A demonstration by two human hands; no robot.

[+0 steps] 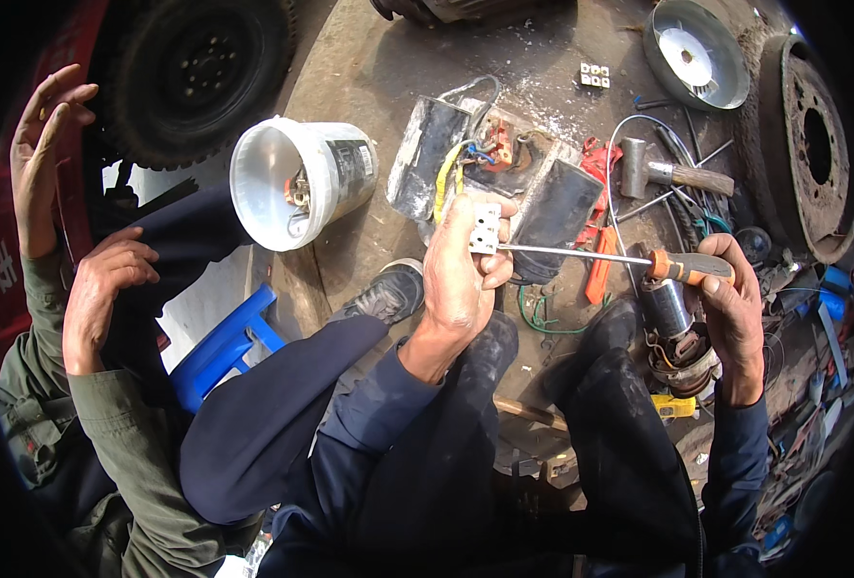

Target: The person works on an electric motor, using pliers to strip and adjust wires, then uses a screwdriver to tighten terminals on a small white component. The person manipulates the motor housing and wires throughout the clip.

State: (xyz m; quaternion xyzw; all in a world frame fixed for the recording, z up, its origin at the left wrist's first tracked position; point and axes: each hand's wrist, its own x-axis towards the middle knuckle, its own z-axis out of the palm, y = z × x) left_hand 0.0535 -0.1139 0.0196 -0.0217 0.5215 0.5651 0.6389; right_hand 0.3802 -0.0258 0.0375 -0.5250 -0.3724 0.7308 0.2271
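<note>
Between the thumb and fingers of my left hand (461,265) is a small white terminal block (485,228) with dark holes in its face. My right hand (735,313) grips the orange and black handle of a screwdriver (581,252). Its long shaft runs level to the left, and the tip meets the block's lower right side; whether it sits in a screw I cannot tell. Just beyond my left hand lies an electrical unit with two black cylinders (560,204), yellow and blue wires and a reddish middle part. Its near side is partly hidden by my hand.
A white plastic bucket (355,178) lies tipped on its side with small parts inside. Another terminal block (595,75) lies farther off. To the right are a hammer (687,177), orange-red pliers (597,265), a metal pan (687,72) and a rusty rim (802,144). A co-worker's hands (109,279) are at left.
</note>
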